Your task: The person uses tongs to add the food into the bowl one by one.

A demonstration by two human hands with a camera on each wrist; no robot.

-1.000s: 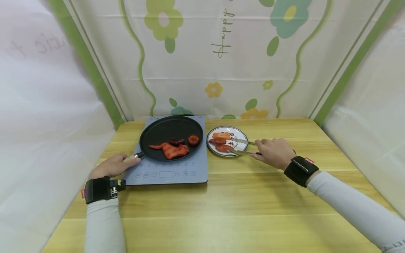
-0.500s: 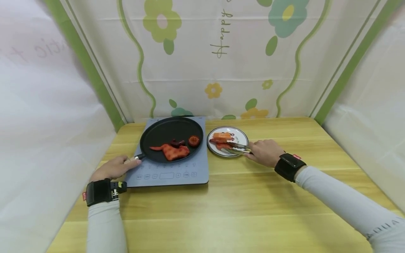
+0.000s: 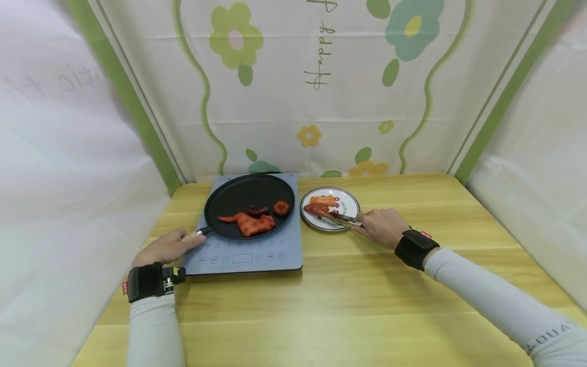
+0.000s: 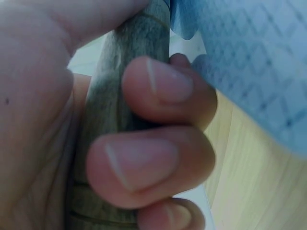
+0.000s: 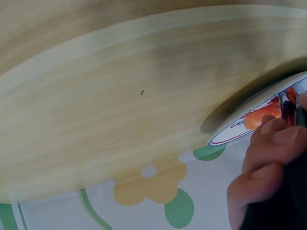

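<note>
My left hand [image 3: 167, 248] grips the wood-look handle [image 4: 129, 57] of a flat black frying pan [image 3: 243, 196]; its fingers curl round it in the left wrist view. In the pan lie a flat red spotted piece of food [image 3: 255, 225], a dark red piece [image 3: 258, 211] and a round reddish slice [image 3: 282, 207]. My right hand [image 3: 380, 227] holds metal tongs [image 3: 348, 220], drawn together at a reddish-brown piece of food [image 3: 316, 209] on a white plate [image 3: 350, 204]. An orange block-shaped piece [image 3: 323, 200] lies behind it. The tongs' tips are partly hidden.
Under the pan sits a grey induction cooker [image 3: 245, 265], its controls facing me. The plate stands just right of it on the wooden table [image 3: 293, 316]. A flowered cloth [image 3: 275, 102] hangs behind, with white cloth walls at both sides.
The tongs, spread apart over the plate earlier, have come together at the reddish-brown food. My right hand has moved left towards the plate. My left hand stays on the pan handle.
</note>
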